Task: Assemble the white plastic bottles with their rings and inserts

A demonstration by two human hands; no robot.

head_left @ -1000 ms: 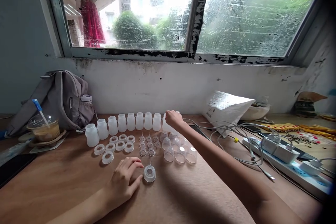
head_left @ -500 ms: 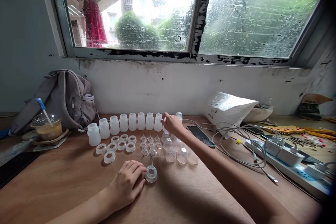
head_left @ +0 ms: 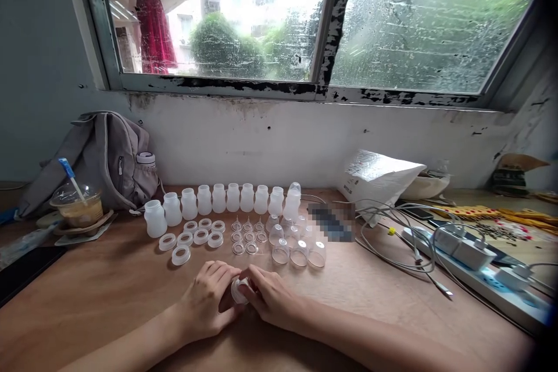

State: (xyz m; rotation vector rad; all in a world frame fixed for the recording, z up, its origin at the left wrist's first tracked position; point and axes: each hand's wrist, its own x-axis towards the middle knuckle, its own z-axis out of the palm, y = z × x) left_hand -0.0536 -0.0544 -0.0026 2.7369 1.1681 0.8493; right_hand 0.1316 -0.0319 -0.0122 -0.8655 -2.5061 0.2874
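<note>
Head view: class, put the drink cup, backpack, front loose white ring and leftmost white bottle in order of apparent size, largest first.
1. Backpack
2. Drink cup
3. Leftmost white bottle
4. Front loose white ring

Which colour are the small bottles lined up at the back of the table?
Frosted, translucent white; the bottles show best in the head view.

The bottles (head_left: 204,200) were milky white, the rings (head_left: 180,262) a translucent white and the dome caps (head_left: 299,256) clear. The table (head_left: 108,279) was brown with faint wood grain. The backpack (head_left: 93,157) was grey, the drink (head_left: 82,215) tan, its straw (head_left: 67,169) white with a blue end, and the hanging cloth (head_left: 153,32) crimson.
</note>
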